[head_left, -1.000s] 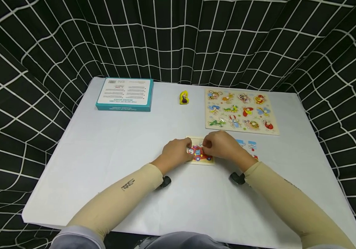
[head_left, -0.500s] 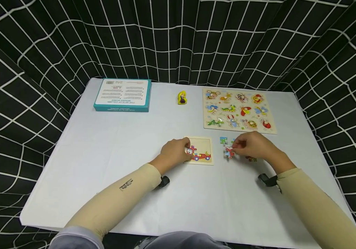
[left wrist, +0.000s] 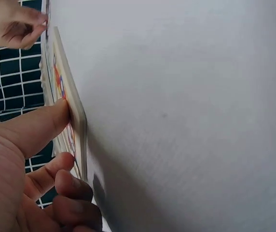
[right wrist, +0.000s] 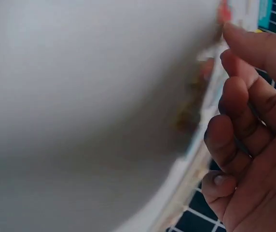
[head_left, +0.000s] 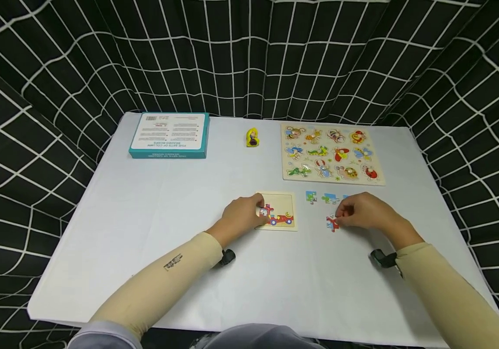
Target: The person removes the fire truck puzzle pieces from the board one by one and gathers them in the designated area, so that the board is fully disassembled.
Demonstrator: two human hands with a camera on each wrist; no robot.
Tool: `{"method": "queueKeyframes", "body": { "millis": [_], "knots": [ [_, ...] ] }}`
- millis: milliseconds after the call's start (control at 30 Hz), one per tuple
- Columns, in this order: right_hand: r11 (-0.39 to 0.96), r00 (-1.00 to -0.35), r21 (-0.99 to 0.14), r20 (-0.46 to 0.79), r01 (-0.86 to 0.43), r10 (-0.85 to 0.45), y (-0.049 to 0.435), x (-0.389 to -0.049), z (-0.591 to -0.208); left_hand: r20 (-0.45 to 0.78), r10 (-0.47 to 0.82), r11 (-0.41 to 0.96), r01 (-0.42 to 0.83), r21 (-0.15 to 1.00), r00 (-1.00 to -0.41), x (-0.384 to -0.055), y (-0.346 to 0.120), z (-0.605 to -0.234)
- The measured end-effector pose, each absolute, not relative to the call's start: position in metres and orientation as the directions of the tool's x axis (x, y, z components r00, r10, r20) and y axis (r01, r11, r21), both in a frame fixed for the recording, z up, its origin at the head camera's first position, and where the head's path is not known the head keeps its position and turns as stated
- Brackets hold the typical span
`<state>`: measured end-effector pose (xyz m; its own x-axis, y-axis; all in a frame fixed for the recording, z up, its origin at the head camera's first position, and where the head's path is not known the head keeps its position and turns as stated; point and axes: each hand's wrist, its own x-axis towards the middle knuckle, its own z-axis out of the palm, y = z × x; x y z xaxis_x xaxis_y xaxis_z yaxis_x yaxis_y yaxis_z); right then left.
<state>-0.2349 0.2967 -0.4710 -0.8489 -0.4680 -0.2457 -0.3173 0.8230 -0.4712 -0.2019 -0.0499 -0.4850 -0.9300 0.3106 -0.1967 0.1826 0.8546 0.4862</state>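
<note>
My left hand (head_left: 240, 213) holds a small framed wooden puzzle board (head_left: 282, 201) by its left side. In the left wrist view, the thumb (left wrist: 53, 118) presses on the board's face, while the other fingers curl at its near end. Red vehicle pieces fill the lower part of the board; its upper part is bare wood. To the right of the board, my right hand (head_left: 365, 211) pinches a red-and-blue puzzle piece (head_left: 332, 224) between thumb and finger. Loose blue-green puzzle pieces (head_left: 311, 196) lie just behind that hand, one partly hidden by it. The right wrist view is blurred.
Behind the loose pieces lies a large wooden insect puzzle board (head_left: 334, 180). A teal box (head_left: 168, 135) sits at the back left, with a yellow figure piece (head_left: 252, 138) between the two. A dark grid-patterned curtain (head_left: 249, 53) surrounds the white table (head_left: 166, 189).
My right hand has moved from over the small board out to the right, taking the red-and-blue puzzle piece off the board. My left hand has kept its hold on the board.
</note>
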Motion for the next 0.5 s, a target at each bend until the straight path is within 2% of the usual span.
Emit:
{"method": "queueKeyframes", "body": {
  "millis": [200,367,500],
  "knots": [
    [0.800,-0.830,-0.474,-0.219,-0.369,-0.513,0.260,-0.245,-0.455,-0.114,0.354,0.854,0.271,0.444,-0.928,-0.199,-0.053,-0.490],
    [0.765,-0.774,-0.411,-0.190,-0.496,-0.604,0.209,-0.251,-0.453,-0.047,0.377,0.840,0.320,0.439,-0.925,-0.191,-0.053,-0.493],
    [0.726,-0.728,-0.374,-0.169,-0.577,-0.665,0.175,-0.252,-0.457,-0.028,0.358,0.837,0.308,0.452,-0.933,-0.185,-0.056,-0.490]
  ]
}}
